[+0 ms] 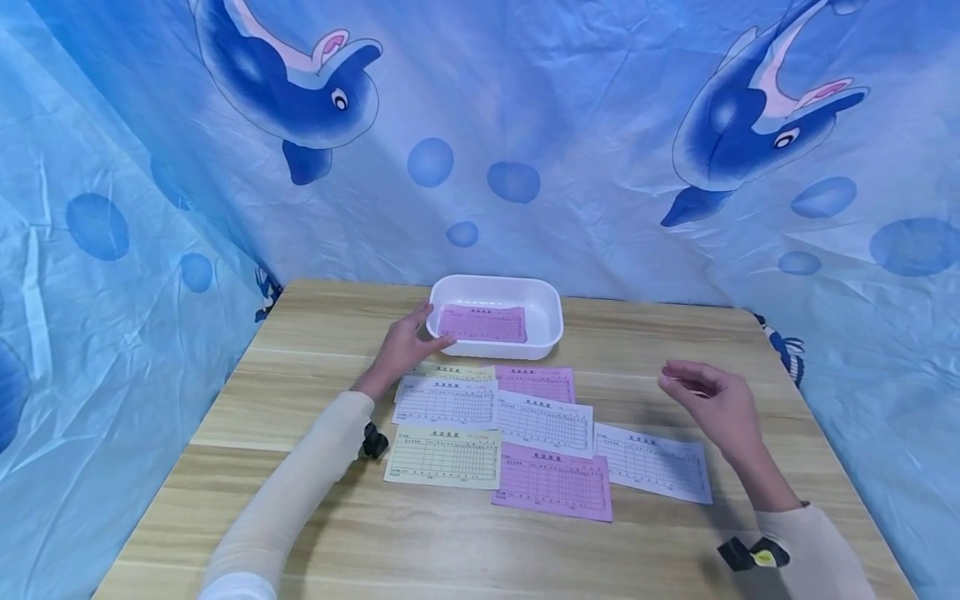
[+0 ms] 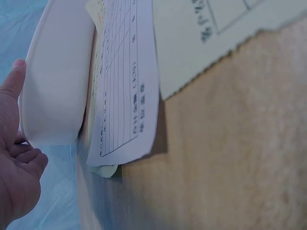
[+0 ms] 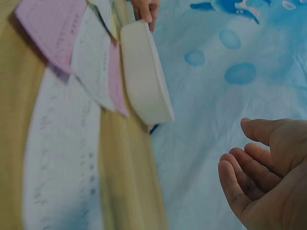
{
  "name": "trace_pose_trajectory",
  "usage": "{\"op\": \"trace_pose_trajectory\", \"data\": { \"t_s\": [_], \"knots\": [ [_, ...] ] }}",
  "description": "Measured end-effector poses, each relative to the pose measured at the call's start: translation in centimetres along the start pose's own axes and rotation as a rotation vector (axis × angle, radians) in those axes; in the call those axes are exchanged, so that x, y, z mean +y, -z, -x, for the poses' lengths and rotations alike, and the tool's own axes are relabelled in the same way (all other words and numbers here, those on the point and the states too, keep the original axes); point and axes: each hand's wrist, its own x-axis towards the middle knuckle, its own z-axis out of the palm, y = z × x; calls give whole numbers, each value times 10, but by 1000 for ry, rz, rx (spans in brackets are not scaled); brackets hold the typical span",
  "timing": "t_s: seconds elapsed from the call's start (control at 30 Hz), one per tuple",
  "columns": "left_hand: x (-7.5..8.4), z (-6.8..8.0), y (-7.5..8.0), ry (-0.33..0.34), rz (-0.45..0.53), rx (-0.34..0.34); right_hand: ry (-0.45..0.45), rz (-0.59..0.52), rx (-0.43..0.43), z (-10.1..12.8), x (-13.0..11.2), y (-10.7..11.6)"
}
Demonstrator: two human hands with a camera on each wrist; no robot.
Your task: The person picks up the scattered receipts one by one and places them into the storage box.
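My left hand (image 1: 405, 343) holds the left end of a white plastic tray (image 1: 551, 321), with the thumb at its front rim and the fingers round the outer side. Inside the tray lies a pink receipt slip (image 1: 483, 325). In the left wrist view the thumb (image 2: 17, 76) reaches up along the white tray wall (image 2: 60, 81), and the other fingers curl by its end. My right hand (image 1: 716, 408) hovers over the right side of the table, fingers loosely bent and holding nothing. It also shows with a bare palm in the right wrist view.
In front of the tray, white slips (image 1: 546, 423), pale yellow slips (image 1: 442, 458) and pink slips (image 1: 555, 483) lie partly overlapping on the wooden table (image 1: 420, 542). Farthest right is a white slip (image 1: 652, 462). A blue curtain with dolphins (image 1: 510, 100) hangs behind the table.
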Motion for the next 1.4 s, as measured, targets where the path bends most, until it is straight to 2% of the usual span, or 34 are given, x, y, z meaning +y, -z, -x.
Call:
{"op": "trace_pose_trajectory", "data": {
  "t_s": [0.17,0.3,0.47,0.57,0.83,1.2,1.4],
  "knots": [
    [0,0,-1,0,-1,8,-53,-17,20,16,19,9],
    [0,1,-1,10,-3,6,-93,13,31,27,34,19],
    [0,2,1,24,2,2,-101,68,37,36,49,25],
    [0,1,2,29,11,5,-143,89,10,40,56,26],
    [-1,0,1,43,11,-2,-335,107,-111,51,72,22],
    [-1,0,-1,37,1,1,-401,133,-160,57,86,13],
    [-2,-1,-1,31,-4,2,-381,161,-169,58,90,11]
  ]
}}
